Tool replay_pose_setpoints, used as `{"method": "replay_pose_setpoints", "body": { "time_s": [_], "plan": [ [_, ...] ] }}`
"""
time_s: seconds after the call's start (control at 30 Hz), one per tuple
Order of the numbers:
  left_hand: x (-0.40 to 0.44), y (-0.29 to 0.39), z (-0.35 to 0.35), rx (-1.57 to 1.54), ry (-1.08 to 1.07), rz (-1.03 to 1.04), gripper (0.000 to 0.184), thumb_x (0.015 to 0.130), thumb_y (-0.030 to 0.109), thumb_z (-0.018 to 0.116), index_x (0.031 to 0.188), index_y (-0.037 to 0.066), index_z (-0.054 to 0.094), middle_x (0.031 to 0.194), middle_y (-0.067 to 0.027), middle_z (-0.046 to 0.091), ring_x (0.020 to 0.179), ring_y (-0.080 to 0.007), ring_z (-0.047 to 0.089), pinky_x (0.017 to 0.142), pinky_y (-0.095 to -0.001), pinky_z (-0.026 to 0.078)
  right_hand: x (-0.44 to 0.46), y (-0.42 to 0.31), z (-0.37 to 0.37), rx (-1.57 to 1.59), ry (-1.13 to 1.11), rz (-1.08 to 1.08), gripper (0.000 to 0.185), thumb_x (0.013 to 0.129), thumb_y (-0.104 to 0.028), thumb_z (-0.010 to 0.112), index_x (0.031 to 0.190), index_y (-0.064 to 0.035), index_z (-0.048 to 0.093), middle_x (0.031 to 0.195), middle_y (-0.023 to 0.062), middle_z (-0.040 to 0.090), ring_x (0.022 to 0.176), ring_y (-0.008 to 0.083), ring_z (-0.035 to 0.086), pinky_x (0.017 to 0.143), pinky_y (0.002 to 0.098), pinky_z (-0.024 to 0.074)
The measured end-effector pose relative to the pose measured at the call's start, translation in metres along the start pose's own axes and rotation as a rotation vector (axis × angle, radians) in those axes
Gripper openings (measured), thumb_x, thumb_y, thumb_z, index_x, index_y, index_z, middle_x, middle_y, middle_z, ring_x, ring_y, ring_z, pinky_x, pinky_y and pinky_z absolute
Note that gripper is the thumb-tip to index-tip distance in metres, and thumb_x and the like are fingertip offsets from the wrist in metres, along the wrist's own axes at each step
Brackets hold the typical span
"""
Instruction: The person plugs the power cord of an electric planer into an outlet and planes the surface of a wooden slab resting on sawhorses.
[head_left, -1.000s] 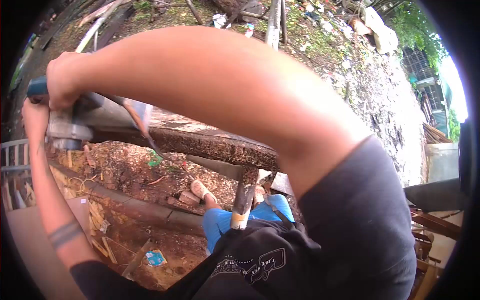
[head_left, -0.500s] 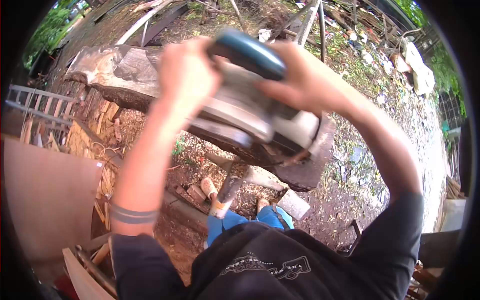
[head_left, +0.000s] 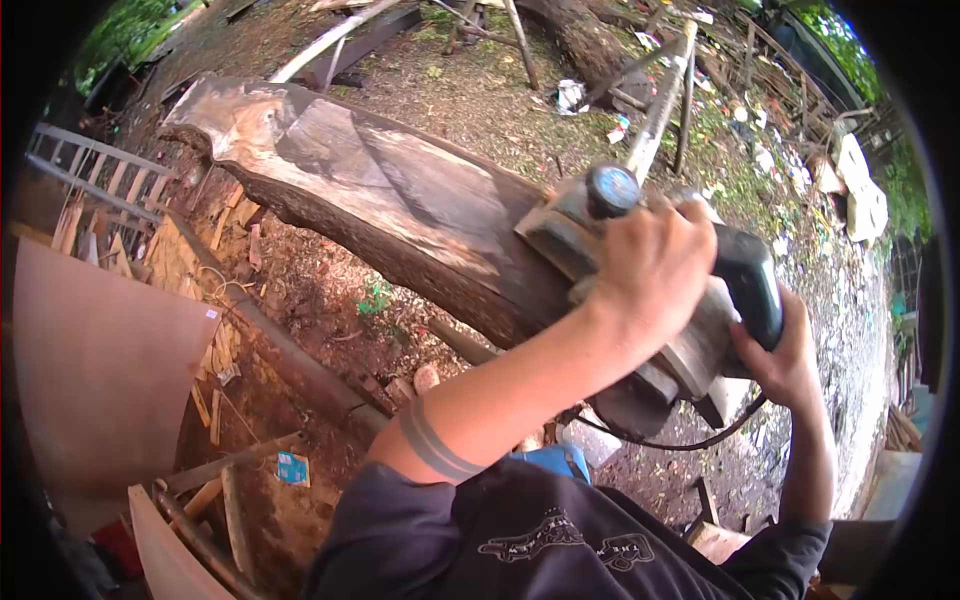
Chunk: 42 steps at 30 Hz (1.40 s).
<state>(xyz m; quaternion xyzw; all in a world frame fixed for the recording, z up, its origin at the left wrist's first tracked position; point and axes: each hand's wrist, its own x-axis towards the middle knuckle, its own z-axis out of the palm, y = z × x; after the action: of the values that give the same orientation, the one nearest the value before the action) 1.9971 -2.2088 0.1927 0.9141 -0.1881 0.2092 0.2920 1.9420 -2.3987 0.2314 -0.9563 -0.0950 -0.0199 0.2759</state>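
Note:
A worn electric hand planer with a dark rear handle and a round front knob is at the right end of a long, rough-edged wood slab. My left hand reaches across, fingers curled over the planer's front part just behind the knob. Around the rear handle, my right hand is closed. A black cord loops below the tool. The slab's top shows pale and dark grey patches, with bark along its near edge. The planer's sole and its contact with the wood are hidden.
A ladder lies at the left above a large brown board. Poles and wood scraps are at lower left. A pole stand rises beyond the slab. Litter and leaves cover the ground at right.
The planer and both my hands have moved right along the slab, uncovering its middle. My left arm now crosses in front of my body. My view has shifted too.

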Motion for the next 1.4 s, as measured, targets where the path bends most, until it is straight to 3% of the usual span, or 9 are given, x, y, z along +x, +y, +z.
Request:
{"method": "replay_pose_setpoints", "body": {
  "time_s": [0.4, 0.57, 0.67, 0.77, 0.83, 1.07, 1.23, 1.33, 1.4],
  "plan": [
    [0.046, -0.318, -0.175, 0.284, 0.182, -0.198, 0.015, 0.074, 0.017, 0.066, 0.085, 0.008, 0.070, 0.074, -0.0159, 0.068, 0.073, -0.0327, 0.068, 0.072, -0.0400, 0.054, 0.258, -0.237, 0.179, 0.223, -0.210, -0.403, 0.032, 0.071, -0.012, 0.059, 0.099, 0.0040, 0.062, 0.056, 0.0156, 0.059, 0.051, 0.0248, 0.063, 0.054, 0.0379, 0.0526],
    [0.070, -0.461, -0.249, 0.489, 0.207, -0.347, 0.026, 0.074, 0.028, 0.069, 0.084, 0.004, 0.069, 0.079, -0.0194, 0.068, 0.081, -0.0337, 0.068, 0.071, -0.0406, 0.051, 0.349, -0.343, 0.242, 0.187, -0.219, -0.510, 0.028, 0.075, -0.011, 0.056, 0.091, 0.0115, 0.060, 0.077, 0.0261, 0.065, 0.072, 0.0357, 0.067, 0.066, 0.0422, 0.0546],
    [0.081, -0.524, -0.279, 0.537, 0.208, -0.354, 0.032, 0.075, 0.035, 0.068, 0.088, 0.006, 0.070, 0.084, -0.0210, 0.068, 0.088, -0.0354, 0.067, 0.076, -0.0414, 0.051, 0.390, -0.384, 0.274, 0.055, -0.207, -0.626, 0.039, 0.079, -0.014, 0.056, 0.108, 0.0113, 0.055, 0.091, 0.0300, 0.064, 0.086, 0.0412, 0.065, 0.075, 0.0445, 0.0531],
    [0.088, -0.568, -0.291, 0.576, 0.244, -0.482, 0.037, 0.073, 0.039, 0.068, 0.090, 0.007, 0.071, 0.088, -0.0219, 0.067, 0.092, -0.0374, 0.065, 0.079, -0.0424, 0.050, 0.418, -0.409, 0.314, -0.023, -0.026, -0.659, 0.043, 0.075, -0.029, 0.062, 0.106, 0.0007, 0.064, 0.095, 0.0217, 0.068, 0.088, 0.0300, 0.068, 0.078, 0.0375, 0.0550],
    [0.087, -0.557, -0.286, 0.588, 0.297, -0.576, 0.037, 0.073, 0.039, 0.068, 0.090, 0.006, 0.071, 0.089, -0.0226, 0.067, 0.092, -0.0387, 0.065, 0.080, -0.0434, 0.050, 0.414, -0.406, 0.309, 0.018, -0.085, -0.630, 0.050, 0.075, -0.038, 0.062, 0.108, -0.0013, 0.065, 0.111, 0.0191, 0.065, 0.103, 0.0319, 0.063, 0.088, 0.0381, 0.0516],
    [0.041, -0.408, -0.222, 0.443, 0.287, -0.361, 0.024, 0.072, 0.025, 0.070, 0.085, 0.004, 0.071, 0.078, -0.0224, 0.067, 0.080, -0.0368, 0.067, 0.074, -0.0456, 0.054, 0.311, -0.308, 0.229, 0.115, -0.225, -0.566, 0.034, 0.068, -0.025, 0.065, 0.086, 0.0049, 0.063, 0.070, 0.0177, 0.064, 0.064, 0.0264, 0.065, 0.063, 0.0396, 0.0521],
    [0.005, -0.256, -0.170, 0.268, 0.001, -0.267, 0.015, 0.076, 0.010, 0.059, 0.079, -0.002, 0.067, 0.066, -0.0227, 0.064, 0.066, -0.0339, 0.068, 0.065, -0.0436, 0.056, 0.198, -0.199, 0.156, 0.246, -0.223, -0.487, 0.035, 0.078, -0.016, 0.066, 0.105, 0.0040, 0.057, 0.072, 0.0123, 0.064, 0.058, 0.0159, 0.062, 0.054, 0.0325, 0.0509],
    [-0.012, -0.194, -0.136, 0.083, -0.132, -0.144, 0.022, 0.072, 0.005, 0.058, 0.088, -0.008, 0.062, 0.072, -0.0209, 0.065, 0.068, -0.0329, 0.068, 0.056, -0.0398, 0.056, 0.132, -0.172, 0.105, 0.259, -0.316, -0.183, 0.039, 0.078, -0.012, 0.065, 0.113, 0.0039, 0.056, 0.095, 0.0128, 0.066, 0.088, 0.0162, 0.061, 0.082, 0.0338, 0.0480],
    [-0.022, -0.171, -0.110, 0.070, 0.017, -0.020, 0.033, 0.073, 0.005, 0.061, 0.098, -0.016, 0.057, 0.081, -0.0209, 0.064, 0.068, -0.0282, 0.067, 0.049, -0.0375, 0.056, 0.092, -0.130, 0.102, 0.124, -0.050, -0.184, 0.043, 0.076, -0.011, 0.067, 0.115, 0.0039, 0.055, 0.093, 0.0123, 0.064, 0.085, 0.0188, 0.060, 0.081, 0.0339, 0.0478]
  ]
}}
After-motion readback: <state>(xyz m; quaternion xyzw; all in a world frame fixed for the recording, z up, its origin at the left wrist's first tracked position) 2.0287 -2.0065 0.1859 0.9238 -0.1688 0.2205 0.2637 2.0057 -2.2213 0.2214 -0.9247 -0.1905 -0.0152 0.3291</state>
